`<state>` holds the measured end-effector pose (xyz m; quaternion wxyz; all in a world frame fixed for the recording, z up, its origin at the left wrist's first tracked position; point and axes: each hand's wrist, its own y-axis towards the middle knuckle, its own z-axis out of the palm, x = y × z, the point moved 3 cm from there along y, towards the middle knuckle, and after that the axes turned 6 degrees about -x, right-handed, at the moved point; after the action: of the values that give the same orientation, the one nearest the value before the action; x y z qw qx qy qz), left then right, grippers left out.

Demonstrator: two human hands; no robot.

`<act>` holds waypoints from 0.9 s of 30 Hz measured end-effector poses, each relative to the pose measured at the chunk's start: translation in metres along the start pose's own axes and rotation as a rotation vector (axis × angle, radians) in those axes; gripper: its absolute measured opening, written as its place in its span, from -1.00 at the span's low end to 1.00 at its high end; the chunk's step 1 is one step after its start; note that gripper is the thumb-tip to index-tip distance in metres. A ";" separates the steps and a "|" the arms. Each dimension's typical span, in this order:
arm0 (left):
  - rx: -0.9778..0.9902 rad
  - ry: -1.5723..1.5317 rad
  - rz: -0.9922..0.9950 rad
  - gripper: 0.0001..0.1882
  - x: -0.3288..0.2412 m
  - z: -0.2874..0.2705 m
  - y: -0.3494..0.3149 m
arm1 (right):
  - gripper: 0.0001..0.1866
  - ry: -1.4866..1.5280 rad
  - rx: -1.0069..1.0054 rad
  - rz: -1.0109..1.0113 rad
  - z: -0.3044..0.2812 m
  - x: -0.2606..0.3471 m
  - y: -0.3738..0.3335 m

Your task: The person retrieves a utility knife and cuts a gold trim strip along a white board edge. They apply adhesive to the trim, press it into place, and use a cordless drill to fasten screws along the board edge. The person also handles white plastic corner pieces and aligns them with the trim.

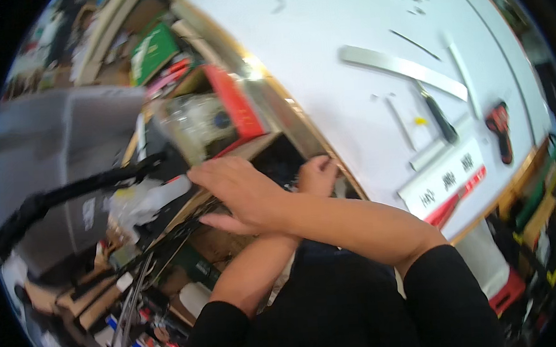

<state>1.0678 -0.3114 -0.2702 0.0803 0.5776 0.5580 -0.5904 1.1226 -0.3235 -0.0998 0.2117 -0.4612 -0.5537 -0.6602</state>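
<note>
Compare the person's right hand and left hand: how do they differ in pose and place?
The right hand has its thumb spread from its fingers; the left hand looks curled.
The left hand is by the edge of the white table; the right hand is farther from it.
The right forearm crosses over the left forearm.
Both hands are bare.

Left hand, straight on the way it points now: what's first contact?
Likely the gold-coloured edging of the white tabletop, just up and right of the left hand. Depth is unclear: the hand may sit lower and pass beneath, or already touch it.
</note>
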 end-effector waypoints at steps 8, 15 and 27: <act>0.080 -0.302 -0.224 -0.65 -0.007 0.000 -0.010 | -0.57 -0.375 0.058 1.095 -0.198 0.047 -0.203; 0.039 -0.391 -0.239 -0.61 -0.017 0.003 -0.019 | -0.71 -0.933 0.169 0.651 -0.188 0.021 -0.237; -0.042 -0.470 -0.284 -0.58 -0.024 0.008 -0.023 | -0.87 -0.883 0.268 0.642 -0.184 -0.007 -0.229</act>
<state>1.0538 -0.3224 -0.2416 0.1362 0.3391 0.6116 -0.7017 0.8762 -0.4278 -0.2211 0.2069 -0.8083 -0.5005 -0.2307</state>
